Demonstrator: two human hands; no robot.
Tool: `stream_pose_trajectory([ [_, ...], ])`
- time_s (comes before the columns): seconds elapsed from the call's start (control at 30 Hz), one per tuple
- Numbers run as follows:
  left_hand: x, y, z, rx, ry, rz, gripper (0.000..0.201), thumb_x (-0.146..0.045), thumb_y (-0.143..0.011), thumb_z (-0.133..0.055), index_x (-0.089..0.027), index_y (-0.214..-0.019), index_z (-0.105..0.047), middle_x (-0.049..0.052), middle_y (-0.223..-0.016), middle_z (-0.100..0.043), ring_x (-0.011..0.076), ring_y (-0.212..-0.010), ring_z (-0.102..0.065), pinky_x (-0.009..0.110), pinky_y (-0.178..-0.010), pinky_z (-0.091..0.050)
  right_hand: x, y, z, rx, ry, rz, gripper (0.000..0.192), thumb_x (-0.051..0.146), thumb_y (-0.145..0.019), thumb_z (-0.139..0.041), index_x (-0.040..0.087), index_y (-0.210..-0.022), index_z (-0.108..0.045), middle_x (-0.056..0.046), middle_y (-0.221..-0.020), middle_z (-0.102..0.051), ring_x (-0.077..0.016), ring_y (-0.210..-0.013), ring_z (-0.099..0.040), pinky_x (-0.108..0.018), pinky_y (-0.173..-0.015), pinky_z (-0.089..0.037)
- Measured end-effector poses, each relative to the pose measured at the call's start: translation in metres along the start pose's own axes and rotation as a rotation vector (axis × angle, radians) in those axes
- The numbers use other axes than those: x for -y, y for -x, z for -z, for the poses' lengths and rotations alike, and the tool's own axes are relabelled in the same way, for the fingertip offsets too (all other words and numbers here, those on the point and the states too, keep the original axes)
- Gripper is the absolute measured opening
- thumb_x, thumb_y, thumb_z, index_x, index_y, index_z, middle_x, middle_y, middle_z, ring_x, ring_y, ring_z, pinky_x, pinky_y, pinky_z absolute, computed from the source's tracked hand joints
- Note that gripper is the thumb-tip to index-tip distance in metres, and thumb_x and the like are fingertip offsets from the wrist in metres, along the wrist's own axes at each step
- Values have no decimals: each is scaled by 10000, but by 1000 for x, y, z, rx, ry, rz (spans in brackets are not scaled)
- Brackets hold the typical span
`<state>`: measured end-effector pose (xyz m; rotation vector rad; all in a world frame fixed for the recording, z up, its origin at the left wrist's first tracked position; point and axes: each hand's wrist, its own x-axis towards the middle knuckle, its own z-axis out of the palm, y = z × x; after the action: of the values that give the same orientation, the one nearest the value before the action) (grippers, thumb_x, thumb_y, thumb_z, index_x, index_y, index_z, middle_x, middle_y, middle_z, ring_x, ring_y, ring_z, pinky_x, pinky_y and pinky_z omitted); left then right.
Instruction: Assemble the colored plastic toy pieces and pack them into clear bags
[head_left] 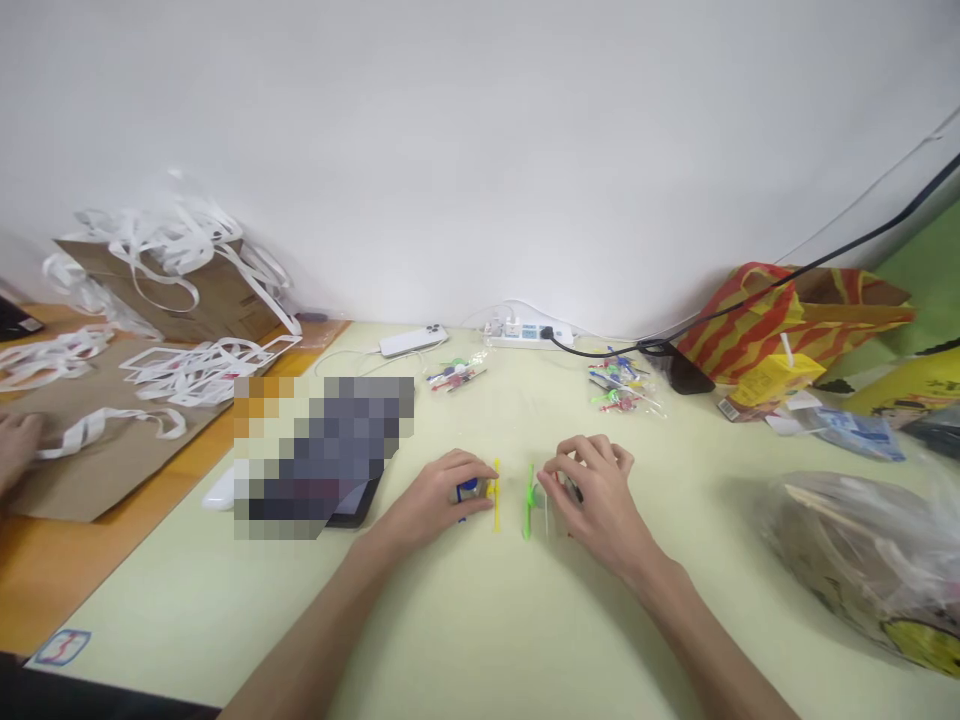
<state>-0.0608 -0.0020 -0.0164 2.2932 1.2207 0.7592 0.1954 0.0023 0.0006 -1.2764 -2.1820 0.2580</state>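
Note:
My left hand (448, 487) is over the middle of the pale green table, its fingers closed around small plastic pieces. A blue piece (469, 486) shows between finger and thumb, and a thin yellow propeller-like piece (496, 494) stands at the fingertips. Across a narrow gap, my right hand (596, 490) has its fingers curled round similar pieces. At its fingertips a thin bright green propeller-like piece (529, 500) stands upright; beside it is something clear or white, and a dark bit is partly hidden under the fingers.
Bagged colourful plastic pieces (456, 374) and another pile (621, 385) lie behind my hands. A power strip (525, 334) is against the wall. To the left are a blurred-out dark tablet-like device (352, 505), white straps (187, 370) and another person's hand (16, 445). A plastic-wrapped bundle (847, 560) is at right.

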Motion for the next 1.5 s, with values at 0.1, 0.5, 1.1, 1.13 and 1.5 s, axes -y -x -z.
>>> stream_pose_trajectory([
  [0.1, -4, -1, 2, -7, -22, -34, 307, -289, -876, -744, -276, -1177, -684, 62, -1139, -697, 211, -1072, -648, 361, -927, -549, -1, 2, 0, 97, 39, 84, 134, 362, -933, -670, 251, -1001, -707, -74, -1136, -619, -261, -1074, -506, -449, -936, -306],
  [0.5, -24, -6, -9, -163, -75, -82, 186, -228, -990, -581, -252, -1159, -656, 56, -1127, -675, 209, -1092, -595, 412, -1006, -451, 10, 5, -18, 184, -56, 122, 197, 52, -894, -603, 239, -895, -664, 1, -867, -729, -236, -1119, -554, -551, -1070, -152],
  [1.1, -42, -6, -14, -412, 145, -172, 236, -193, -925, -664, -267, -1147, -694, 81, -1106, -697, 228, -1049, -639, 414, -891, -558, 30, -2, -21, 21, -1297, -336, 255, 372, -786, -815, 240, -937, -658, -33, -957, -734, -197, -880, -681, -330, -799, -534],
  [1.13, -43, -6, -14, -422, 149, -181, 243, -189, -916, -678, -272, -1142, -701, 79, -1105, -699, 228, -1049, -640, 417, -889, -560, 31, -2, -21, 27, -1338, -347, 253, 373, -788, -813, 238, -911, -638, -36, -984, -735, -197, -873, -693, -332, -793, -543],
  [1.5, -42, -6, -15, -482, 39, -192, 230, -130, -878, -664, -230, -1085, -660, 69, -1069, -744, 238, -1081, -688, 422, -937, -579, 40, 1, -14, -2, -797, -224, 225, 390, -944, -600, 220, -835, -698, -41, -879, -713, -197, -829, -642, -327, -793, -511],
])
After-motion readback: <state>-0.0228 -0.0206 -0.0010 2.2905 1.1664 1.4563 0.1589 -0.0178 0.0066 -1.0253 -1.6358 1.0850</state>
